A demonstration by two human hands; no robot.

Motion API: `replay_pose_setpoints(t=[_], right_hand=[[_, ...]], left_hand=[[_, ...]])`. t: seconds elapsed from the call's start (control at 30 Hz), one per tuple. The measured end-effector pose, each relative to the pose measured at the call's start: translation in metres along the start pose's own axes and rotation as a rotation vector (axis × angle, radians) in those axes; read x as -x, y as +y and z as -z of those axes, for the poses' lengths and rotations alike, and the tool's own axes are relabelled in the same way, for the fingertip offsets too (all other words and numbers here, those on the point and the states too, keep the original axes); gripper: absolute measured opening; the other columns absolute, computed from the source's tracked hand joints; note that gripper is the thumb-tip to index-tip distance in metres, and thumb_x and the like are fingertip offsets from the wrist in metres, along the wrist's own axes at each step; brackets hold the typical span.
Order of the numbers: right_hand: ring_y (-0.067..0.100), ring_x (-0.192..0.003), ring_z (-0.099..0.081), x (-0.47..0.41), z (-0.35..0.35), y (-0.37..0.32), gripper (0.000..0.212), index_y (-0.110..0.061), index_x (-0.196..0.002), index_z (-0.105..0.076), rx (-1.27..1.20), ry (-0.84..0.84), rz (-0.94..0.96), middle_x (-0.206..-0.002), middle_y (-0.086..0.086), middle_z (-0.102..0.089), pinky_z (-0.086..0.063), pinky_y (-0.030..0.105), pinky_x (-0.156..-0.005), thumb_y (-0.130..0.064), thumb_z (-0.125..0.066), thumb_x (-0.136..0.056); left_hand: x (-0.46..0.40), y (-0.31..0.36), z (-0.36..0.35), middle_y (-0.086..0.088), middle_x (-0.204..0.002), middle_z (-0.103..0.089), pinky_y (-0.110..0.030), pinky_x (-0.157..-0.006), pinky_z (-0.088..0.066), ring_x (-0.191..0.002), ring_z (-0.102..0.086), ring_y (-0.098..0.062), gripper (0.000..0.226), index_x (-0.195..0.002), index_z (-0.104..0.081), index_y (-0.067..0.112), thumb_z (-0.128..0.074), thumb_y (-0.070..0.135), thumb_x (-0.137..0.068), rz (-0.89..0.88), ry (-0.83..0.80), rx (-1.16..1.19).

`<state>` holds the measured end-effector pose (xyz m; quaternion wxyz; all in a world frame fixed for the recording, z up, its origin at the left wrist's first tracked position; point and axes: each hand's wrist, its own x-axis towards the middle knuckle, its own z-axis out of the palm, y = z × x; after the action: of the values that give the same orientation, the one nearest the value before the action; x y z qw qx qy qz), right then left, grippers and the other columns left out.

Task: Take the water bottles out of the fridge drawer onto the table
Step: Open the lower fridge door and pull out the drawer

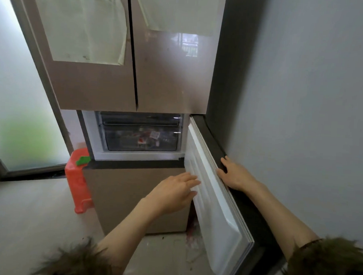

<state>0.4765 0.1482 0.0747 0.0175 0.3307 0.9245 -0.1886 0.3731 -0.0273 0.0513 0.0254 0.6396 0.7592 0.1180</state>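
A beige fridge stands ahead, and its lower right door (213, 202) is swung open toward me. Inside the opening sits a clear fridge drawer (141, 139), pushed in, with blurred packages showing red and white labels; I cannot make out water bottles. My left hand (174, 192) lies flat with fingers spread against the white inner face of the open door. My right hand (235, 175) rests on the door's dark outer edge with its fingers over the top. Neither hand holds an object. No table is in view.
An orange plastic stool (78, 180) with a green piece on top stands left of the fridge. A frosted glass door (21, 87) is at far left. A grey wall (315, 102) runs close on the right. Papers (85, 25) hang on the upper fridge doors.
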Motion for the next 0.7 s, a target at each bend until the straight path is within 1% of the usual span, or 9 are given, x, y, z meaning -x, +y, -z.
replay_pose_setpoints(t=[0.13,0.2,0.23,0.3,0.33,0.4,0.5,0.6,0.7], right_hand=[[0.034,-0.127,-0.042,-0.001,-0.001,0.001,0.047,-0.001,-0.130,-0.042,0.079,0.086,-0.073,-0.145,0.018,-0.034,-0.039,0.040,-0.102,-0.033,-0.036,-0.097],[0.035,-0.121,-0.046,-0.002,-0.006,-0.003,0.045,-0.001,-0.122,-0.048,0.124,0.147,-0.101,-0.139,0.019,-0.040,-0.041,0.042,-0.097,-0.036,-0.036,-0.096],[0.034,-0.125,-0.043,-0.004,-0.009,-0.008,0.047,-0.003,-0.125,-0.046,0.173,0.169,-0.109,-0.143,0.018,-0.037,-0.037,0.044,-0.101,-0.038,-0.036,-0.096],[0.031,-0.138,-0.026,-0.009,-0.017,-0.022,0.049,-0.011,-0.136,-0.039,0.278,0.212,-0.069,-0.151,0.012,-0.026,-0.021,0.051,-0.111,-0.040,-0.035,-0.096],[0.028,-0.142,-0.018,-0.015,-0.021,-0.032,0.049,-0.016,-0.139,-0.034,0.308,0.234,-0.025,-0.154,0.009,-0.021,-0.012,0.053,-0.113,-0.040,-0.035,-0.096],[0.025,-0.144,-0.011,-0.031,-0.031,-0.053,0.051,-0.020,-0.143,-0.029,0.327,0.253,0.061,-0.155,0.007,-0.018,-0.005,0.053,-0.114,-0.041,-0.034,-0.096],[0.024,-0.143,-0.014,-0.071,-0.058,-0.085,0.052,-0.022,-0.144,-0.026,0.256,0.218,0.117,-0.154,0.006,-0.021,-0.007,0.051,-0.115,-0.040,-0.036,-0.096],[0.024,-0.139,-0.026,-0.123,-0.090,-0.113,0.052,-0.021,-0.143,-0.028,0.189,0.203,0.155,-0.150,0.007,-0.030,-0.021,0.049,-0.114,-0.040,-0.038,-0.095],[0.024,-0.138,-0.029,-0.183,-0.117,-0.140,0.053,-0.015,-0.145,-0.026,0.043,0.140,0.164,-0.151,0.007,-0.030,-0.024,0.043,-0.114,-0.036,-0.038,-0.097]], left_hand=[[0.009,-0.017,-0.002,0.001,-0.144,-0.041,-0.030,-0.106,-0.035,-0.133,-0.036,-0.014,0.040,-0.136,-0.042,0.021,-0.039,0.024,-0.096,0.040,0.060,0.032],[0.013,-0.032,-0.006,0.001,-0.144,-0.041,-0.030,-0.107,-0.035,-0.133,-0.035,-0.014,0.040,-0.135,-0.042,0.021,-0.040,0.023,-0.095,0.079,0.057,0.045],[0.014,-0.041,-0.008,0.001,-0.144,-0.040,-0.030,-0.108,-0.033,-0.134,-0.034,-0.013,0.041,-0.136,-0.042,0.021,-0.041,0.023,-0.095,0.111,0.055,0.064],[0.016,-0.060,-0.012,0.002,-0.143,-0.041,-0.026,-0.108,-0.029,-0.133,-0.035,-0.011,0.041,-0.136,-0.042,0.023,-0.042,0.025,-0.095,0.194,0.067,0.145],[0.017,-0.070,-0.014,0.003,-0.143,-0.042,-0.024,-0.107,-0.028,-0.133,-0.035,-0.010,0.040,-0.136,-0.042,0.023,-0.043,0.026,-0.096,0.243,0.081,0.205],[0.016,-0.093,-0.017,0.002,-0.142,-0.043,-0.023,-0.107,-0.027,-0.131,-0.037,-0.011,0.039,-0.135,-0.043,0.022,-0.043,0.025,-0.096,0.332,0.117,0.330],[0.016,-0.136,-0.023,-0.002,-0.142,-0.043,-0.024,-0.107,-0.028,-0.131,-0.039,-0.013,0.039,-0.134,-0.044,0.019,-0.044,0.023,-0.095,0.437,0.176,0.483],[0.010,-0.193,-0.030,-0.004,-0.144,-0.040,-0.026,-0.107,-0.027,-0.133,-0.036,-0.016,0.042,-0.136,-0.040,0.019,-0.046,0.023,-0.095,0.548,0.229,0.601],[-0.003,-0.258,-0.037,-0.004,-0.148,-0.034,-0.028,-0.107,-0.028,-0.134,-0.035,-0.018,0.046,-0.141,-0.033,0.018,-0.044,0.023,-0.096,0.638,0.254,0.699]])
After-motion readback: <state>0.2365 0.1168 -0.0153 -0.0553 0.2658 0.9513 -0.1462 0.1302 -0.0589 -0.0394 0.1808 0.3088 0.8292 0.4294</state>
